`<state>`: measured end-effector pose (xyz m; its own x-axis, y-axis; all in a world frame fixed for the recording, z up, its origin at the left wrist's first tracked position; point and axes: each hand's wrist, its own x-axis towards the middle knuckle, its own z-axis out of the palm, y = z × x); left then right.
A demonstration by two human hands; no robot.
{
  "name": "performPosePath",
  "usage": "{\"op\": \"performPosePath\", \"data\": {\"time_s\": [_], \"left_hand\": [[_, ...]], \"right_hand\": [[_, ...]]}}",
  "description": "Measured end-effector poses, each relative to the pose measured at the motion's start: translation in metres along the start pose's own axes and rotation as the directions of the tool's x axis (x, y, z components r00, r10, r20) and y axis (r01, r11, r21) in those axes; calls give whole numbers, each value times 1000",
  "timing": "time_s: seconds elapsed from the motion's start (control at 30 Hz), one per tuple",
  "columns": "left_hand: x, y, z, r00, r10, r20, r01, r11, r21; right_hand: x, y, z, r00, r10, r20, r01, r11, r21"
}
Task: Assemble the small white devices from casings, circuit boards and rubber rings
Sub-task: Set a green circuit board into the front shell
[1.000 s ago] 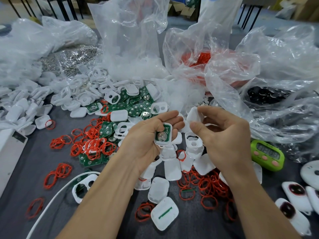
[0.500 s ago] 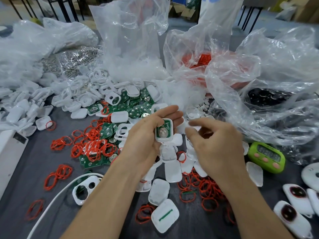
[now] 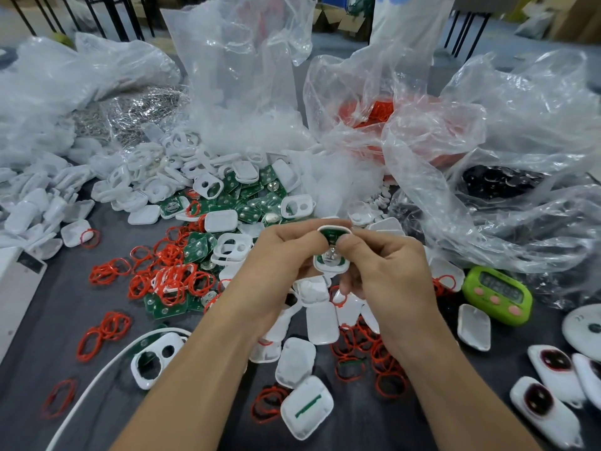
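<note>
Pinching casing (image 3: pixel 329 270) between both hands (image 3: pixel 286 258) (image 3: pixel 387 275)

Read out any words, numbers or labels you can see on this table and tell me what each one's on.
No text reads clearly.
Green timer: display digits, too blurred to read.
White box: dark label, too small to read.
White disc: faint marks, too small to read.
White casing: a green bar only, no lettering.
Held casing: circuit board print too small to read.
</note>
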<state>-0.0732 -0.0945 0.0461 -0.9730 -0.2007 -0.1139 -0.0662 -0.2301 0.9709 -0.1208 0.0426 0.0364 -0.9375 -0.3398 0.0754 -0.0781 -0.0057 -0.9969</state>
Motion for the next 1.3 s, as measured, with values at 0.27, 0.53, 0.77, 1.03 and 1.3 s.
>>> {"op": "performPosePath", "data": {"time_s": [0.27, 0.53, 0.77, 1.03, 1.3], "left_hand": [[-1, -1, 3, 997, 24, -74, -14, 991, 130], [0, -3, 6, 995, -30, -97, 43, 991, 126], [0, -2, 4, 996, -23, -84, 25, 1000, 17], [-2, 1, 3, 995, -61, -74, 59, 998, -31], [-4, 5, -1, 996, -69, 55, 72, 995, -64]], "right_hand": [[1, 3, 1, 1000, -8, -12, 8, 1000, 0], [4, 6, -2, 998, 32, 55, -33, 999, 20], [2, 9, 0, 998, 23, 59, -22, 1000, -16], [2, 7, -1, 996, 32, 89, -31, 999, -20], [6, 3, -6, 988, 88, 125, -101, 990, 100]]}}
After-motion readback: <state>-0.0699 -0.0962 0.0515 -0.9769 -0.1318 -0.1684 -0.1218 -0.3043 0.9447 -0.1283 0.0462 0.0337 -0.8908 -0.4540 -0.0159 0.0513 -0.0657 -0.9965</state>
